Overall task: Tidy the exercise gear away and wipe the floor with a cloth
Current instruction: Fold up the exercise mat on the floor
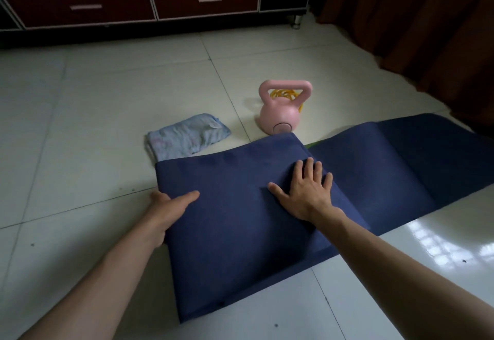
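Observation:
A dark blue exercise mat [235, 219] lies on the tiled floor, its left part folded over into a flat stack while the rest stretches to the right. My left hand [167, 206] grips the stack's left edge, thumb on top and fingers hidden underneath. My right hand [307, 187] presses flat on the fold with fingers spread. A pink kettlebell [280, 115] stands just beyond the mat, with a yellow coiled cord [283, 94] behind its handle. A folded pale blue cloth [187, 136] lies on the floor at the mat's far left corner.
A dark red cabinet with drawers [133, 3] runs along the far wall. A brown curtain [427, 24] hangs at the right. A sliver of something green [314, 144] shows under the fold. White floor tiles [93, 99] surround the mat.

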### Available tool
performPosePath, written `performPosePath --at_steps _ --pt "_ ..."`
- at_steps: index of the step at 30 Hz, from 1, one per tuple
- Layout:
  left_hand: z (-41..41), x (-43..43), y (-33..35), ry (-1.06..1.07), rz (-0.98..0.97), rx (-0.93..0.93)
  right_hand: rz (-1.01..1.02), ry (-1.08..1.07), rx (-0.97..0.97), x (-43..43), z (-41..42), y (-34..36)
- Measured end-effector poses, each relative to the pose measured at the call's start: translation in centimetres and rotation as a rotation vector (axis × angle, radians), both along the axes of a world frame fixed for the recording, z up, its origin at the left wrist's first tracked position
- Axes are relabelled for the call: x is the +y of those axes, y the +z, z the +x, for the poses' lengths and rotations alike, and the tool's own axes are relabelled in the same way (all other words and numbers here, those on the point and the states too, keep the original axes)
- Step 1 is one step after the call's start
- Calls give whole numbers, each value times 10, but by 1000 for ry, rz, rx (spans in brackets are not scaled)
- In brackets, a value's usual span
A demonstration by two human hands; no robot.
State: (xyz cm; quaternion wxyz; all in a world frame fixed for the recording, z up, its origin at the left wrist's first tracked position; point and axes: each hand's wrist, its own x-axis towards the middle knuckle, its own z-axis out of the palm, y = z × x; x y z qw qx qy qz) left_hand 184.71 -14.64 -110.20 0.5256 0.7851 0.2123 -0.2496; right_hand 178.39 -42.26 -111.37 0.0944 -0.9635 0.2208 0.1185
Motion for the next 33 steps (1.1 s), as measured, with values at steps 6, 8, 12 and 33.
performPosePath --at_steps 6,8,12,33 --pt "-12 -6 15 28 -194 -119 120 167 -106 54 7 21" --pt "-14 -9 25 2 -247 -163 224 227 -170 85 11 33" --pt "-18 -13 49 -54 -355 -138 310 262 -231 125 16 61" --pt "-42 -220 145 -677 -411 -716 682 -137 -337 -115 -24 258"
